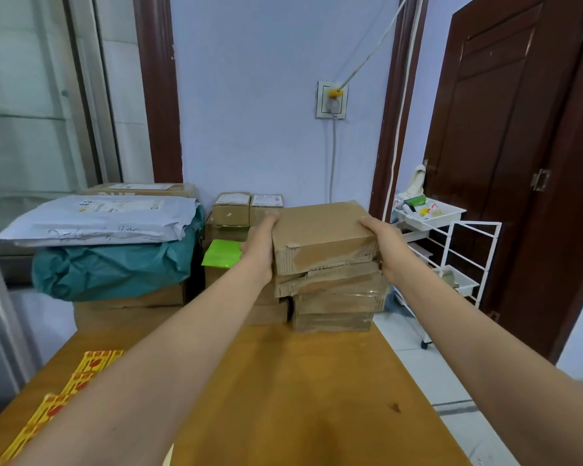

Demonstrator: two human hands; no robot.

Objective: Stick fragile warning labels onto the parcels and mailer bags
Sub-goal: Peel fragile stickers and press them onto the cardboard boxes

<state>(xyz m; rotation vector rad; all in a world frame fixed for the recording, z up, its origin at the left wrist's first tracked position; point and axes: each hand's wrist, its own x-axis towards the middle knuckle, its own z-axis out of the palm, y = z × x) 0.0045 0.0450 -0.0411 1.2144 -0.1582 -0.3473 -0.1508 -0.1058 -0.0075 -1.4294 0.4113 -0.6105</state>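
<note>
Both arms reach forward over the wooden table (283,381) to the stack of cardboard parcels (334,297) at its far right edge. The left hand (261,245) presses flat against the left side of the top parcel (320,230), its fingers held together with their tips showing at the box's far left corner. The right hand (384,240) grips the parcel's right side, thumb lying on the top face and the other fingers hidden behind the box, so how they lie cannot be told. The top parcel is a worn brown box with torn tape along its near face; it sits slightly tilted on the boxes below, which are themselves crooked and frayed at the edges. Just left of the stack, a bright green mailer (223,253) lies on further cardboard boxes (246,210) standing against the far edge by the wall. At the far left corner a grey mailer bag (98,220) rests on a teal mailer bag (115,267), both on top of more brown boxes. Along the near left edge lie strips of yellow fragile labels (48,412) with red print, partly covered by the left forearm. Off the right edge stands a white wire trolley (451,237) beside a dark wooden door (505,146).
</note>
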